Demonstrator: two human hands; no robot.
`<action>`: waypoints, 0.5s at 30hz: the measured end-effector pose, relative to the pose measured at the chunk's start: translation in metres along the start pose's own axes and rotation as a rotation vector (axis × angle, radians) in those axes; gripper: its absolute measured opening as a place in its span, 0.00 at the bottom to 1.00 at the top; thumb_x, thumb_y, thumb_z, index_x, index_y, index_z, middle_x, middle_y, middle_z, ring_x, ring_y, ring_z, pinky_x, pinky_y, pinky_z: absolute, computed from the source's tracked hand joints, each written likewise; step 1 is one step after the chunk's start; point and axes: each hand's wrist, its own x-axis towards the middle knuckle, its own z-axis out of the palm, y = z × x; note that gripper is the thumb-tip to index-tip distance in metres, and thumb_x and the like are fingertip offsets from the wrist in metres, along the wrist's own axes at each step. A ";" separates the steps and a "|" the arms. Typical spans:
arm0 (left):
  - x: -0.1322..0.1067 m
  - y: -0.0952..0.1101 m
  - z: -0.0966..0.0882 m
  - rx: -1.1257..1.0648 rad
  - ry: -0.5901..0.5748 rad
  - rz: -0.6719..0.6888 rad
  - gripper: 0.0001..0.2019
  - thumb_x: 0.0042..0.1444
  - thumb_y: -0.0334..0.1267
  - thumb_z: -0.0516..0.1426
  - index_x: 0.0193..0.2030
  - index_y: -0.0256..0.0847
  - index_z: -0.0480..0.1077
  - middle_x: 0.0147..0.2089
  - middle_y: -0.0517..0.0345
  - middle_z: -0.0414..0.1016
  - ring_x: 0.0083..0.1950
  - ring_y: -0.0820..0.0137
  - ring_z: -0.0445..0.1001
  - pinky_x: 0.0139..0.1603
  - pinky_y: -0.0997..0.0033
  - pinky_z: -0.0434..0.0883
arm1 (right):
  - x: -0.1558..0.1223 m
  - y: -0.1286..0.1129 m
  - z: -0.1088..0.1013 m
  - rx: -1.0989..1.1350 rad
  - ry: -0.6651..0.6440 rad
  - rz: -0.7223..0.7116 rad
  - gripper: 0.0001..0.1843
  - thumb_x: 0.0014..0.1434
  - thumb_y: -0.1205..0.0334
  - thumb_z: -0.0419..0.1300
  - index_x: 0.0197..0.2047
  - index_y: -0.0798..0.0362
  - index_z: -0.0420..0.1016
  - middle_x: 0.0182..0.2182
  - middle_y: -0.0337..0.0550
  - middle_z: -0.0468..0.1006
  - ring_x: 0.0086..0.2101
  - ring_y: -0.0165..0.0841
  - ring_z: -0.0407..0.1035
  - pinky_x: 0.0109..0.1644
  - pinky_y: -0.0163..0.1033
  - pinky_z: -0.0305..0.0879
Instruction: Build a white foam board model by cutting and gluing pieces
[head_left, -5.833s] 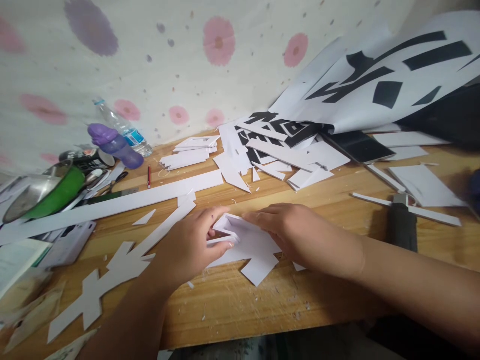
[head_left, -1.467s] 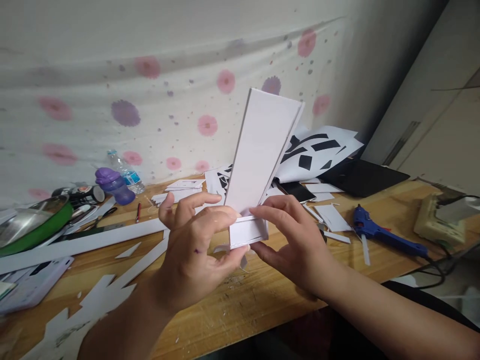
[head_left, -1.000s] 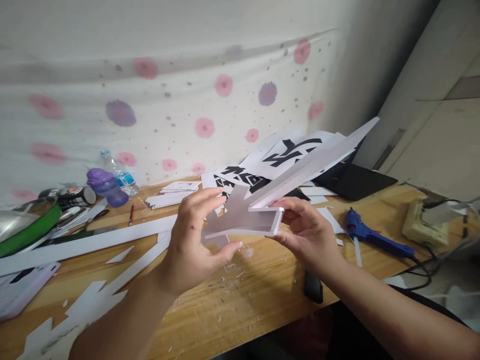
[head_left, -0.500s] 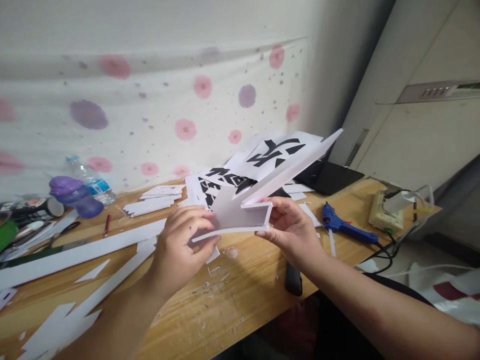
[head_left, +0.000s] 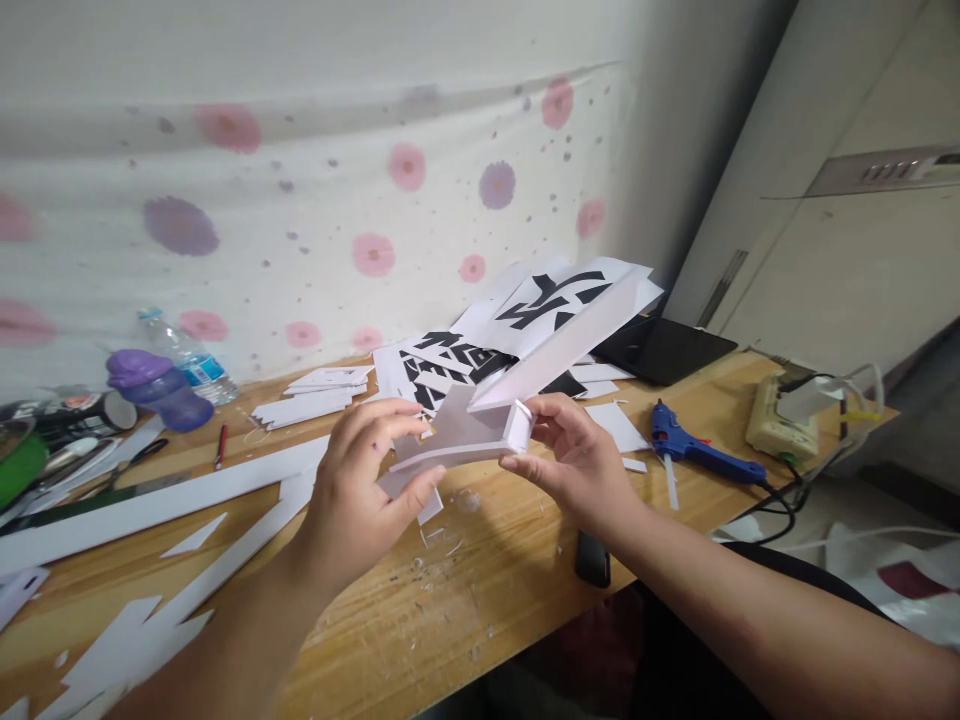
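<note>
Both hands hold a white foam-board piece [head_left: 469, 425] above the table. It has a flat, angular face with narrow strips standing along its edges; one long strip slants up to the right. My right hand [head_left: 574, 455] grips the short strip at its right end, thumb below and fingers behind. My left hand [head_left: 375, 470] is around the left end, its thumb by the lower edge and its fingers above, in a loose hold. Behind the piece lie paper sheets printed with black shapes [head_left: 551, 300].
A blue glue gun [head_left: 701, 450] lies on the right, near a power strip [head_left: 776, 425]. A black flat object [head_left: 664, 350] is behind it. White strips [head_left: 217, 490] and offcuts cover the left, with a purple-lidded cup [head_left: 157, 390] and a plastic bottle [head_left: 191, 355]. A dark object [head_left: 592, 560] sits at the front edge.
The foam-board piece has tilted, and its long slanting strip now reaches less far up and right. My left fingers have loosened and straightened. The view has shifted slightly.
</note>
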 end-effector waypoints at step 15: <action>0.006 0.021 -0.022 0.087 -0.214 0.008 0.15 0.51 0.35 0.62 0.47 0.46 0.69 0.56 0.51 0.66 0.61 0.57 0.61 0.62 0.47 0.57 | -0.016 0.009 0.039 -0.133 -0.094 -0.223 0.18 0.56 0.49 0.62 0.47 0.46 0.68 0.39 0.43 0.73 0.40 0.36 0.69 0.44 0.46 0.68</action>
